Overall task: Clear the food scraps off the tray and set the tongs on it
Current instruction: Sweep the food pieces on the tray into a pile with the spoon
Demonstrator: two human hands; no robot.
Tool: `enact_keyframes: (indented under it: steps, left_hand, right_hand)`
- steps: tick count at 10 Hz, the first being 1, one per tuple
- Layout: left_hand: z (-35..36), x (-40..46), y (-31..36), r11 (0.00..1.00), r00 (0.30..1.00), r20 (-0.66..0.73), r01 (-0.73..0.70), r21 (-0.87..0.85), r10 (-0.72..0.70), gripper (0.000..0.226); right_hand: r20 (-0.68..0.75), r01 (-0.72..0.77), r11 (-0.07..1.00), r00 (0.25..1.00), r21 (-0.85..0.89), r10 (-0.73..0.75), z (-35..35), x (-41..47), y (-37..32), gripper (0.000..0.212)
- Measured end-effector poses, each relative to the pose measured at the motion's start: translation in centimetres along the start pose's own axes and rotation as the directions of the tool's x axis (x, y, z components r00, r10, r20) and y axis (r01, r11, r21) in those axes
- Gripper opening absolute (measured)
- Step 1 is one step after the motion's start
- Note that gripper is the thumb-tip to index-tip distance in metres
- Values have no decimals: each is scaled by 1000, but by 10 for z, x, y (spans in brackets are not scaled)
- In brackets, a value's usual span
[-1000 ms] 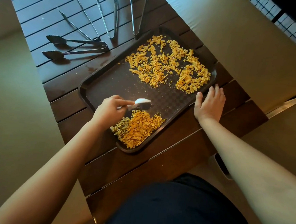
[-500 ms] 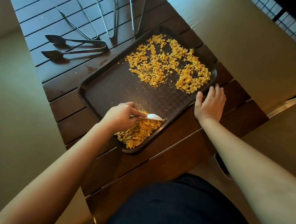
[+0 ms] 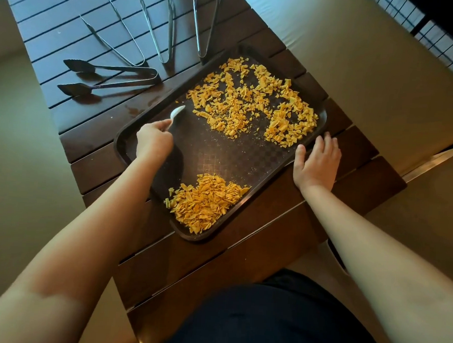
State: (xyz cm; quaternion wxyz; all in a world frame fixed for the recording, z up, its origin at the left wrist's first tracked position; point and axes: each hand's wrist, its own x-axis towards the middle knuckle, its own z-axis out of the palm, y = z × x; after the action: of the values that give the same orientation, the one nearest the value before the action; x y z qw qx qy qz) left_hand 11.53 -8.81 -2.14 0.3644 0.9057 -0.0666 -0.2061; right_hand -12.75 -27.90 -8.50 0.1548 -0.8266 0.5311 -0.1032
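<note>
Scraps (image 3: 253, 101) of dry, orange, flaky food lie scattered over the far half of a dark brown tray (image 3: 263, 163) on a slatted wooden bench (image 3: 94, 150), with a second heap (image 3: 205, 202) gathered in the tray's near corner. The left hand (image 3: 154, 141) curls round the handle of a white plastic spoon (image 3: 176, 113), its bowl pointing at the tray's far-left rim, apart from the loose scatter. The right hand (image 3: 316, 163) lies flat and open on the tray's right edge, fingers straight, thumb on the rim, seemingly steadying it. Four pairs of metal tongs (image 3: 137, 46) rest on the bench beyond the tray's far-left side, none on it yet.

The scraps look light, brittle and loose, likely to scatter or crumble if pushed hard; sweeping them with the spoon's edge probably suits them better than pinching. The tray appears stiff and shallow-rimmed, best held at its rim and kept level. The tongs look rigid, springy and smooth, and are best taken round both arms near the hinged end.
</note>
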Motion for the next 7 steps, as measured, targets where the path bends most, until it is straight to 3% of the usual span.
enact_keyframes:
  steps: [1,2,4,5,6,7]
  left_hand:
    - [9,3,11,1000,1000,9,-5,-1,5,46]
    - [19,-3,17,998,989,134,-64,17,62,40]
    - [25,-25,14,910,889,367,-363,202,273,31]
    - [18,-31,3,833,829,463,-475,286,314,32]
    - [10,-38,-5,803,793,542,-502,321,279,31]
    - [5,-41,-5,858,799,538,-451,245,267,27]
  right_hand:
    - [6,3,1000,1000,-1,-3,1,-1,-1,71]
    - [4,5,1000,1000,-1,-5,1,-1,-1,70]
    - [-4,9,1000,1000,10,-9,1,-1,-1,68]
    - [0,8,1000,1000,4,-8,1,-1,-1,69]
    - [-2,9,1000,1000,5,-9,1,-1,-1,69]
    - [-3,10,1000,1000,8,-10,1,-1,0,69]
